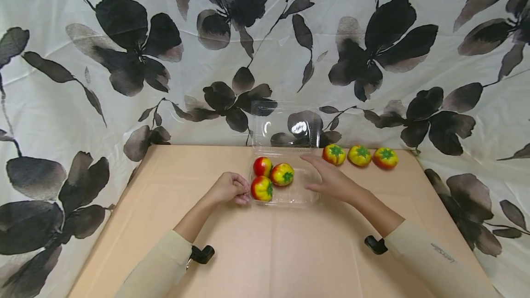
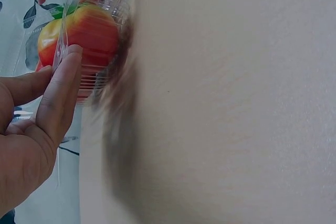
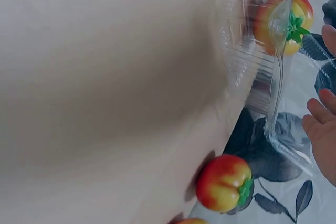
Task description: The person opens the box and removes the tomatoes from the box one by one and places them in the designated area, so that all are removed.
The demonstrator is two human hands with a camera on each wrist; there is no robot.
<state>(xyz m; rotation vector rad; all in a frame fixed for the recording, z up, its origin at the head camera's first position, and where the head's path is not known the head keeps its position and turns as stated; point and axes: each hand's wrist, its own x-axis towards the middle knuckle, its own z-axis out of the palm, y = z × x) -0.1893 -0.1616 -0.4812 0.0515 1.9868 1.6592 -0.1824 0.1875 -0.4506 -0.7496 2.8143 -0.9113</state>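
Note:
A clear plastic clamshell container [image 1: 296,194] stands on the table, its lid [image 1: 285,125] raised at the back. Three red-and-yellow tomato-like fruits with green leafy tops sit in its left half; one is the front fruit [image 1: 262,188]. My left hand [image 1: 227,188] is at the container's left side, thumb and fingertips pinching the rim [image 2: 61,30] in the left wrist view. Over the container's right half hovers my right hand [image 1: 335,182], fingers extended and holding nothing. In the right wrist view, the right hand [image 3: 323,135] shows beyond the container's edge.
Three more such fruits line the table's back edge right of the container: a left one [image 1: 333,154], a middle one [image 1: 359,156] and a right one [image 1: 385,158]. A floral cloth [image 1: 290,49] hangs behind the tan table [image 1: 269,252].

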